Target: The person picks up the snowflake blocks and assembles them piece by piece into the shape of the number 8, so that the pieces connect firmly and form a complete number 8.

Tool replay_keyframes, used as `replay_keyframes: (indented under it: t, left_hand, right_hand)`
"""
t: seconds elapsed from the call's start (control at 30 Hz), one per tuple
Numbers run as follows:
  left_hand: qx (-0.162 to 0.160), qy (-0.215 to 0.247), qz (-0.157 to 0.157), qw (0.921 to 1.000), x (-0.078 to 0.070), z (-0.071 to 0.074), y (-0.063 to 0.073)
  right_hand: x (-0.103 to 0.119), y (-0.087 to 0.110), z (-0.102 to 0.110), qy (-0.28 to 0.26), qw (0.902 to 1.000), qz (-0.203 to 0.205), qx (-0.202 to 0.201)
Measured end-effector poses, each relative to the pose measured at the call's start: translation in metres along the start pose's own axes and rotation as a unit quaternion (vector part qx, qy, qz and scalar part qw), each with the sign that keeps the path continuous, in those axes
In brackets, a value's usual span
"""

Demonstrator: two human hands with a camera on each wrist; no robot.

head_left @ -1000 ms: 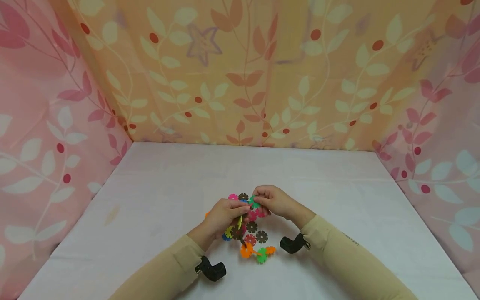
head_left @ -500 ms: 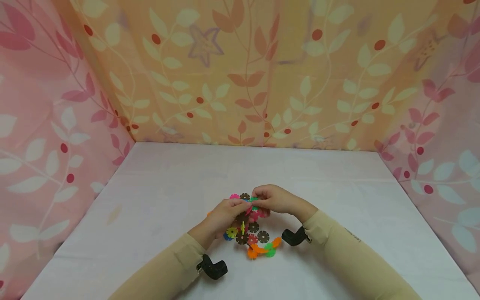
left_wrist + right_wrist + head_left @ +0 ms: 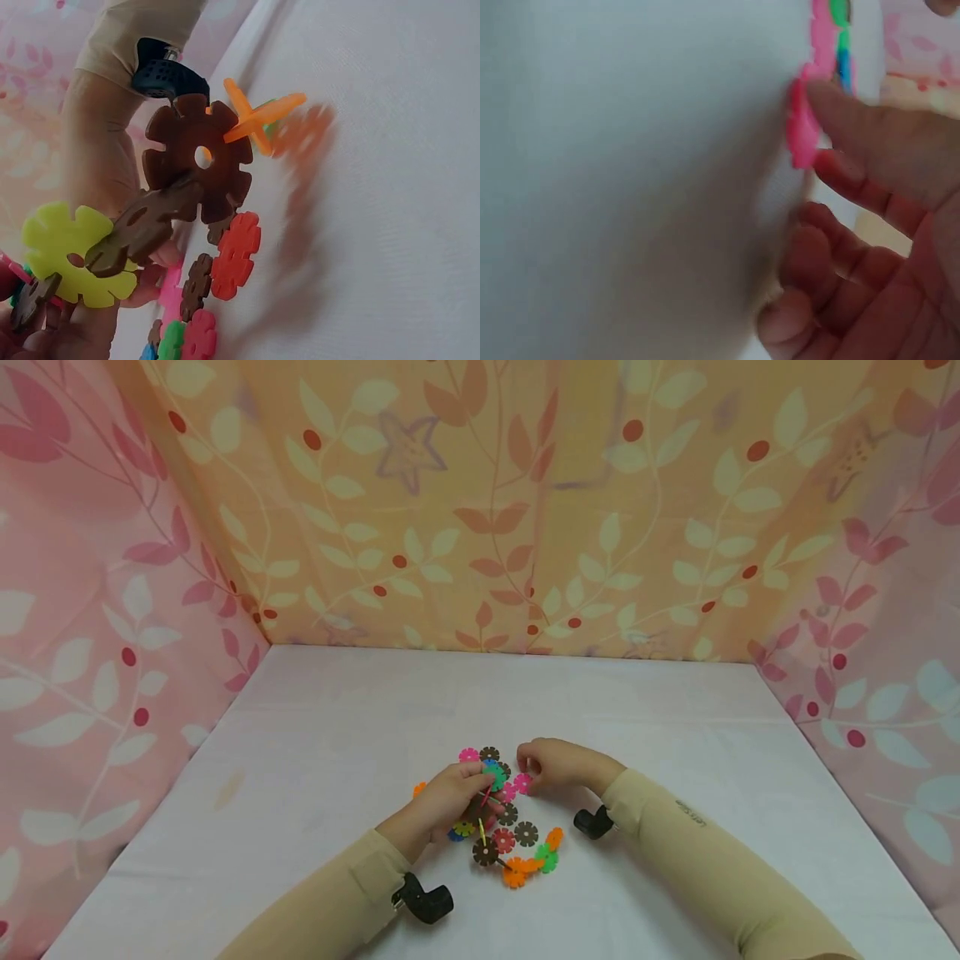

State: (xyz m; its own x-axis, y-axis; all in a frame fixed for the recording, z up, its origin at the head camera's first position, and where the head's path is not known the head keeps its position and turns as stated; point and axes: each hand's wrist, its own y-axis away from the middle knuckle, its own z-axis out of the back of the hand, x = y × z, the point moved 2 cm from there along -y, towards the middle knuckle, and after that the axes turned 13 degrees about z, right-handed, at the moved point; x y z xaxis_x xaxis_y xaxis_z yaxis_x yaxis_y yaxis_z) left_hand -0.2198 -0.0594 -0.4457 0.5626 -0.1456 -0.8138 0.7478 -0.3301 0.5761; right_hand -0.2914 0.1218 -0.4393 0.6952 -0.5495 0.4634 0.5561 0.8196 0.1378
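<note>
My left hand pinches the upper end of a chain of interlocking snowflake discs, beside a teal-green disc. From there the chain hangs through a yellow disc and brown discs to orange discs and a green disc near the table. At the right edge of the loose pieces, my right hand has its thumb and index finger at a pink disc. The thumb overlaps one side of it; the other fingers are curled. Part of the chain's held end is hidden by the left fingers.
Loose discs lie on the white table under and around the hands, among them a red disc, a brown disc and a far pink disc. Patterned cloth walls the back and sides.
My right hand has let go of the teal-green disc, which stays with the left hand's chain, and has moved right and down to the pink disc. The chain's lower end has swung right.
</note>
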Motion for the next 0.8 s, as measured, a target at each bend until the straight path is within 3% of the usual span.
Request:
replay_keyframes:
  t: [0.23, 0.37, 0.57, 0.8]
  left_hand:
    - [0.017, 0.021, -0.010, 0.9996, -0.001, -0.001, 0.002]
    - [0.019, 0.024, -0.021, 0.9993, -0.001, 0.001, 0.002]
    - [0.014, 0.009, -0.025, 0.9995, -0.001, 0.003, 0.002]
    - [0.005, 0.006, -0.024, 0.9997, -0.002, 0.005, 0.003]
  right_hand:
    - [0.003, -0.001, -0.002, 0.003, 0.9993, 0.019, -0.033]
    - [0.011, 0.005, 0.008, -0.026, 0.9941, 0.031, -0.101]
    - [0.025, 0.014, 0.021, -0.031, 0.9733, 0.109, -0.200]
    - [0.032, 0.016, 0.018, -0.026, 0.9692, 0.130, -0.208]
